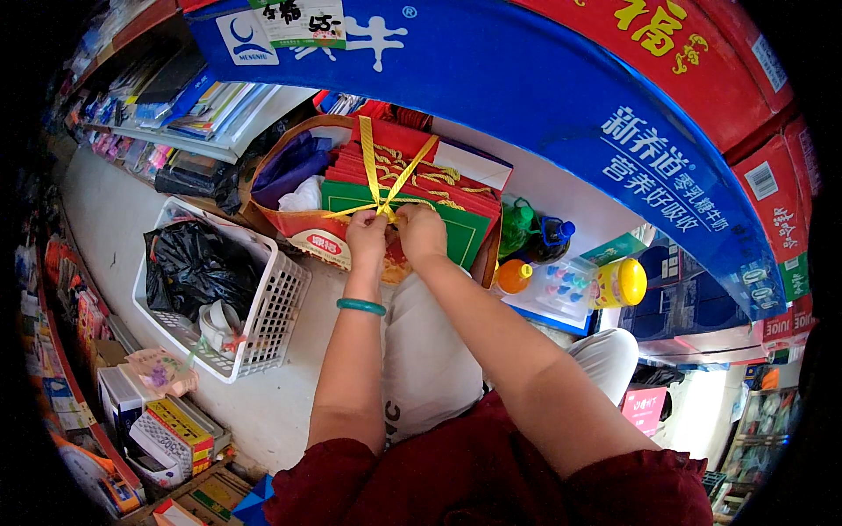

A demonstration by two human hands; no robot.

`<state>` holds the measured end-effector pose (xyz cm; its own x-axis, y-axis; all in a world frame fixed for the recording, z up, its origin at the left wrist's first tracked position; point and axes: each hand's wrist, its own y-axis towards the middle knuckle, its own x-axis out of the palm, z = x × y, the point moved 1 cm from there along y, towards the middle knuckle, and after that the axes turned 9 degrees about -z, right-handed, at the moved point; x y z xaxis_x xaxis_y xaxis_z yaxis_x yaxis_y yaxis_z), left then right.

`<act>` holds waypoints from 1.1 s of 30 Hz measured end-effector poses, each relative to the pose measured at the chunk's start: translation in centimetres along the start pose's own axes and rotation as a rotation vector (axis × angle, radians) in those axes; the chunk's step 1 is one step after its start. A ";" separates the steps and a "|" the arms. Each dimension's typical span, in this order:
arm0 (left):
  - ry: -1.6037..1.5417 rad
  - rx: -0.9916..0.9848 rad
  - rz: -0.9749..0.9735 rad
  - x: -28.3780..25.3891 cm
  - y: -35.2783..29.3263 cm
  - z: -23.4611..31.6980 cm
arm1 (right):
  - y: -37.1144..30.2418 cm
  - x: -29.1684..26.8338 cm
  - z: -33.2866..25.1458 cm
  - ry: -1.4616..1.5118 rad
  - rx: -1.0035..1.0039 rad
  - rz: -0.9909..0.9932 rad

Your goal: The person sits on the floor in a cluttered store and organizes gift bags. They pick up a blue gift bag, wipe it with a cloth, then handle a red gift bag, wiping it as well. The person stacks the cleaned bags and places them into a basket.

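My left hand (366, 237) and my right hand (421, 232) meet at the front of a bundle of red paper gift bags (351, 163) with gold cord handles. A green gift bag (460, 230) with a gold border faces me at the front of the bundle. A yellow ribbon (369, 162) runs over the bags in two strands that come together at my fingers. Both hands are closed in a pinch on the ribbon, one on each side of the knot. The bundle rests in an open carton (282, 221), beside purple and white plastic bags (303, 165).
Left of my knees stands a white plastic basket (279, 307) holding a black bag (200, 267). To the right are bottles (519, 223) and a yellow jar (621, 283). A long blue carton (526, 96) spans the far side. Shelves (254, 123) stand far left.
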<state>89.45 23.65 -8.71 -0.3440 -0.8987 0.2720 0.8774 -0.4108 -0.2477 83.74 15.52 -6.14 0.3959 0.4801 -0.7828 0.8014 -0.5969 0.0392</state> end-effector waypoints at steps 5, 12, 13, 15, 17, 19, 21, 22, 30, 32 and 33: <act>0.340 0.165 -0.002 -1.4 2.3 -2.6 | -0.5 -0.6 -0.9 -0.196 -0.103 -0.110; -0.100 -0.189 -0.165 -0.9 0.4 0.1 | -0.3 -1.0 -0.2 -0.222 -0.158 -0.130; -0.095 -0.184 -0.172 -0.9 0.2 0.2 | -0.2 -1.1 -0.2 -0.221 -0.156 -0.126; -0.085 -0.176 -0.189 -0.9 0.1 0.3 | 0.0 -1.1 -0.2 -0.232 -0.149 -0.121; -0.071 -0.152 -0.218 -1.7 0.5 -0.4 | 0.1 -1.2 -0.6 -0.260 -0.156 -0.152; -0.096 -0.138 -0.223 -1.7 0.4 -0.7 | 0.2 -1.5 -0.8 -0.312 -0.164 -0.212; -0.160 -0.134 -0.205 -1.0 0.0 -0.5 | 0.2 -2.1 -0.8 -0.362 -0.231 -0.200; -0.217 -0.105 -0.210 -1.0 0.1 -0.9 | 0.1 -2.4 -1.1 -0.385 -0.269 -0.197; -0.326 -0.191 -0.255 -0.6 0.0 -0.2 | 0.8 -3.0 -1.8 -0.447 -0.290 -0.130; -0.329 -0.263 -0.265 -1.4 -0.1 0.1 | 1.0 -2.7 -2.3 -0.452 -0.344 -0.128; -0.331 -0.299 -0.269 -1.9 -0.1 0.2 | 1.1 -2.5 -2.3 -0.450 -0.393 -0.127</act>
<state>90.09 25.40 -9.05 -0.3776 -0.6784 0.6303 0.6220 -0.6901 -0.3701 84.68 15.09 -2.67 0.1271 0.1622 -0.9785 0.9692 -0.2302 0.0877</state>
